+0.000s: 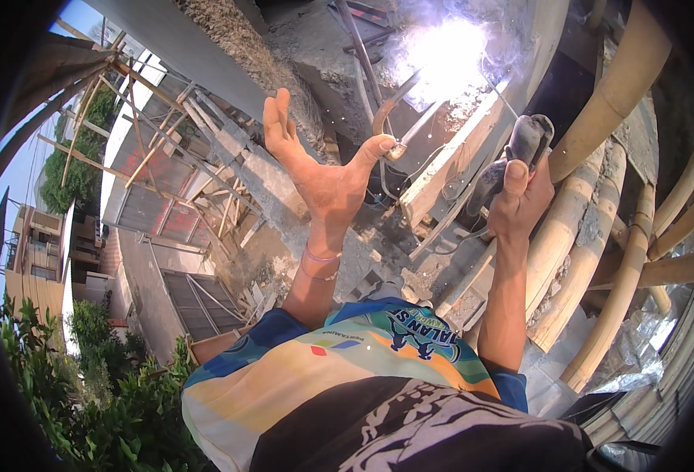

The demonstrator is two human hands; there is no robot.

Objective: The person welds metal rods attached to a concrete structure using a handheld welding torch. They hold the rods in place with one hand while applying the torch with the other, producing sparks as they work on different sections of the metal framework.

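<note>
My right hand (519, 200) grips a dark welding electrode holder (531, 138), thumb laid along it. From the holder a thin welding rod (500, 96) runs up and left to a glaring welding arc (445, 59). The white light hides the joint being welded. My left hand (323, 181) is raised to the left of the arc, fingers spread and palm bare. Its thumb tip lies by the lower end of a metal bar (418, 126) and a bent rusty rod (382, 118); whether it touches them I cannot tell.
Thick bamboo poles (575, 228) stand close on my right. A concrete beam (193, 55) slants across the upper left. Bamboo scaffolding (158, 149) and a grey panel (197, 303) lie lower down to the left, beyond leafy branches (119, 409). Sparks fly around the arc.
</note>
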